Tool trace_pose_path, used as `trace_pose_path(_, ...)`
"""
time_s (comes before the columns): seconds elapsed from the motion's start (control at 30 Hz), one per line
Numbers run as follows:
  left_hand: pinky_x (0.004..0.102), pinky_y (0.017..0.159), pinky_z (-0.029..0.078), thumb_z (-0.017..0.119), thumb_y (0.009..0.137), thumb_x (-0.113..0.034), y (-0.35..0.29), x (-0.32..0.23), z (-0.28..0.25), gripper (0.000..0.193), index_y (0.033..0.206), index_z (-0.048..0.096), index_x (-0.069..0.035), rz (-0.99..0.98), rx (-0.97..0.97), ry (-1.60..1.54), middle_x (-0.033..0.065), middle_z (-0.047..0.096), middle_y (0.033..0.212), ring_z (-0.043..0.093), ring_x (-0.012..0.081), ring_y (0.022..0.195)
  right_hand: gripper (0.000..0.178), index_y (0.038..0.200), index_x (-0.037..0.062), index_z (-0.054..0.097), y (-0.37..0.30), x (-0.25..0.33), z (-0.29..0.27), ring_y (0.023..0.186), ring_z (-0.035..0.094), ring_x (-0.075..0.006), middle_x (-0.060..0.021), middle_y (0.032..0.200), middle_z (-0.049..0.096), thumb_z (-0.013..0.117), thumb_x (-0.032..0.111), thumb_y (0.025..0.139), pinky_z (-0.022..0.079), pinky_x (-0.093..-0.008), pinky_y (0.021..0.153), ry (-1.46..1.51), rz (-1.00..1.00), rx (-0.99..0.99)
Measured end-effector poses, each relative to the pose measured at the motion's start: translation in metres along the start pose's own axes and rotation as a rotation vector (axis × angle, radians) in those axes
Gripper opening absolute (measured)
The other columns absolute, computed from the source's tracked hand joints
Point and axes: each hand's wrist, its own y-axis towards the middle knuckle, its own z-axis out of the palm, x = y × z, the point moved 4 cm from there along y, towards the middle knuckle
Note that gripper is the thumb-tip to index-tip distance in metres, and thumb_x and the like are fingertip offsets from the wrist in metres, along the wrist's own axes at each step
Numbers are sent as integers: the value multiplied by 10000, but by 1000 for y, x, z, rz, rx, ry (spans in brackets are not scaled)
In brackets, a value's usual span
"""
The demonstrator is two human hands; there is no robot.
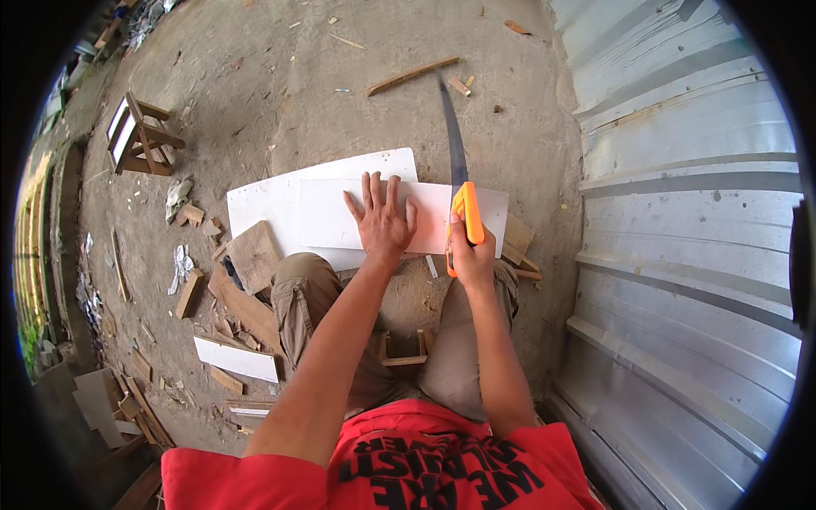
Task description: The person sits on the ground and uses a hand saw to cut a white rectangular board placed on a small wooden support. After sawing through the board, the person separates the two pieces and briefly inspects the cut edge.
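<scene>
The left hand presses palm-down with its fingers spread apart on a narrow white rectangular board, which lies over a larger white flat panel and extends past that panel's right edge. The right hand has its fingers clamped on the bright orange handle of a long, dark-bladed handsaw. The saw crosses the board near its right end, blade pointing away from the person; whether its teeth touch is unclear.

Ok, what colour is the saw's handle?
The saw handle is bright orange; the head view shows it best.
</scene>
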Motion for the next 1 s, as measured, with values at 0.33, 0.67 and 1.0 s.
trace_pose_path(0.33, 649, 1197, 57, 513, 961, -352, 1, -8, 2, 480, 1389, 501, -134, -7, -46, -68, 163, 385, 1522, 239, 329, 1501, 257, 793, -6, 585, -69, -6, -24, 575, 455, -80, -6, 610, 503, 627, 157, 986, 390, -285, 536, -175, -127, -188)
trace_pose_path(0.67, 612, 1217, 44, 499, 966, -379, 6, -7, 10, 519, 1423, 498, -135, -27, -49, -46, 148, 382, 1542, 238, 299, 1506, 296, 764, -2, 576, -113, 11, -52, 587, 416, -50, 40, 626, 486, 693, 182, 964, 345, -269, 515, -55, -91, -251)
trace_pose_path(1.0, 651, 1202, 28, 438, 996, -444, -25, 20, 2, 557, 1484, 423, -176, -232, -46, 38, 143, 357, 1559, 204, 290, 1521, 382, 856, -21, 630, -32, 15, -78, 681, 651, -288, -133, 736, 660, 788, 327, 867, 480, -390, 612, -374, -250, -345)
